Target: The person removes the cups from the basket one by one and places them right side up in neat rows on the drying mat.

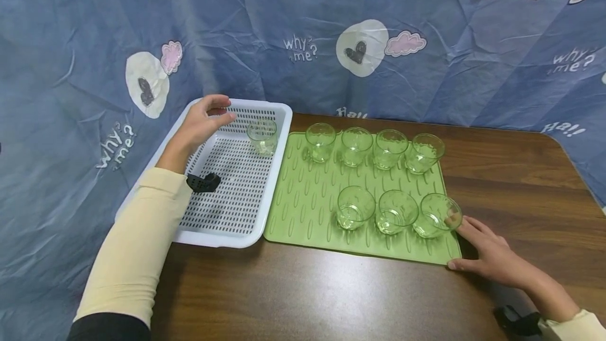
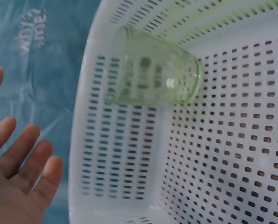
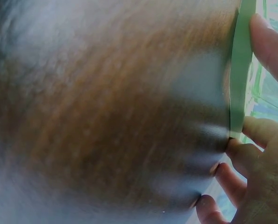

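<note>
My left hand (image 1: 203, 120) hovers over the far left side of a white perforated plastic basket (image 1: 282, 157), fingers relaxed and holding nothing. A single clear glass (image 1: 262, 138) stands in the basket's far right corner, apart from that hand; in the left wrist view the same glass (image 2: 153, 70) appears near the basket wall. Two rows of clear glasses stand on a green drying mat (image 1: 298, 209). My right hand (image 1: 497, 257) rests at the mat's near right corner with fingers spread, the thumb on the edge. Its fingertips are beside the rightmost front glass (image 1: 433, 217).
The brown wooden table (image 1: 331, 299) extends in front of the mat and to its right. A blue printed cloth (image 1: 303, 25) hangs behind and at the left. A black wrist device (image 1: 205, 182) on my left arm juts over the basket.
</note>
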Action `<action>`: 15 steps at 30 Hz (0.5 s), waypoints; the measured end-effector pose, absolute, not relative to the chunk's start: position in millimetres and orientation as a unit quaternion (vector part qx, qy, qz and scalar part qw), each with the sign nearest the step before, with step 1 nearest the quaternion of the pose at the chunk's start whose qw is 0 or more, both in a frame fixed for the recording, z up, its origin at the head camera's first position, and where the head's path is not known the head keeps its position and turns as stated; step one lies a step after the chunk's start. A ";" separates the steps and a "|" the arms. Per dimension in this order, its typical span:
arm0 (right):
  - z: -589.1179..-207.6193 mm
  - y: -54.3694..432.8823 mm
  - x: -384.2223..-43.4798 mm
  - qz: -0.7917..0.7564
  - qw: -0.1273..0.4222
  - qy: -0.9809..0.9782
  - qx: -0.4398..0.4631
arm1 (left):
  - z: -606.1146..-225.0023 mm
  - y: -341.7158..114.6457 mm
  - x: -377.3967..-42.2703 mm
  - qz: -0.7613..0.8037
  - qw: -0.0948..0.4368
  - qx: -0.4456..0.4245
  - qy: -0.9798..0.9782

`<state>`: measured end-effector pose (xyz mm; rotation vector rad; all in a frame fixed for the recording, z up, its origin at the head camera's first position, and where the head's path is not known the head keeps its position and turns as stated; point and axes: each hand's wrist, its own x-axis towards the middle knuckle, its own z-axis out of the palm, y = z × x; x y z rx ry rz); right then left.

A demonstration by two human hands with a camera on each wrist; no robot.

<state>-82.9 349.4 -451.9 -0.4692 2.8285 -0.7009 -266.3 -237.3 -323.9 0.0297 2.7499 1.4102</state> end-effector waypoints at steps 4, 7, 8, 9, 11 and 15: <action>-451.3 351.1 -82.4 -0.235 0.093 0.955 -0.158 | -335.4 -238.1 -274.7 0.447 0.017 0.006 0.894; -451.8 351.4 -81.9 -0.236 0.094 0.954 -0.158 | -345.5 -240.3 -279.5 0.432 0.034 -0.003 0.901; -452.2 351.2 -81.8 -0.236 0.094 0.954 -0.159 | -348.7 -241.3 -280.4 0.424 0.044 -0.008 0.904; -452.6 350.9 -81.6 -0.237 0.095 0.954 -0.159 | -351.7 -242.0 -281.1 0.420 0.056 -0.011 0.906; -453.2 350.2 -81.4 -0.239 0.095 0.953 -0.160 | -356.7 -242.6 -282.6 0.419 0.081 -0.011 0.904; -453.1 349.1 -81.8 -0.237 0.090 0.954 -0.163 | -364.1 -242.0 -284.3 0.413 0.125 0.005 0.902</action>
